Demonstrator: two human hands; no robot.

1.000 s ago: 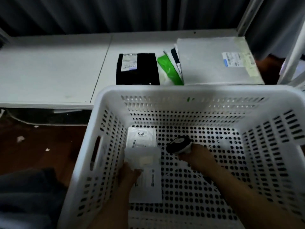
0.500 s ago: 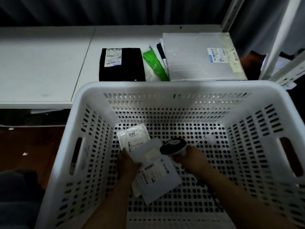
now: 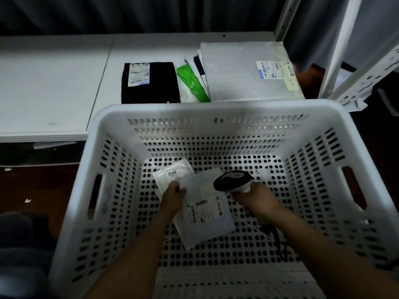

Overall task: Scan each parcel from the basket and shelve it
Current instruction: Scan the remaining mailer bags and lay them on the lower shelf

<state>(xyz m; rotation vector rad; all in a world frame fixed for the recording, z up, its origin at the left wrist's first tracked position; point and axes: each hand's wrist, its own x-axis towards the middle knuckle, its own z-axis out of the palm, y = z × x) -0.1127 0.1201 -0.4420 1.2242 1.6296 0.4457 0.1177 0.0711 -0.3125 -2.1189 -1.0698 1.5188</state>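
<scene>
Reaches into the white perforated basket [image 3: 216,108] with both bare arms. Pinches the flat white parcel [image 3: 207,221] at its upper left edge with the left hand [image 3: 172,198], fingers curled over the edge. Holds that parcel tilted, label side up, inside the basket and low over the perforated floor; contact with the floor cannot be told. Shows barcode strips and small print on the label, too blurred to read.

Wraps the right hand [image 3: 257,203] tightly round the handle of the barcode scanner [image 3: 232,181], with the black-and-white head just above the parcel's upper right corner. Runs a dark cable [image 3: 277,238] from below the right hand across the basket floor.

Overlaps a second item with the held parcel's upper left corner: a small white pouch [image 3: 172,174] on the basket floor. Reads "6813" in bold digits on the pouch label; finer print above the digits illegible.

Behind the basket, on the white shelf [image 3: 54,83]:
- black parcel [image 3: 151,89], white barcode label at its upper left, text unreadable;
- green packet [image 3: 192,83] just beside it;
- large grey-white parcel [image 3: 237,72] lying over further flat items, label at the right with a blue mark and barcodes, text unreadable.

At the right, white perforated shelf uprights [image 3: 336,50]. Behind everything, a dark curtain [image 3: 151,14].
</scene>
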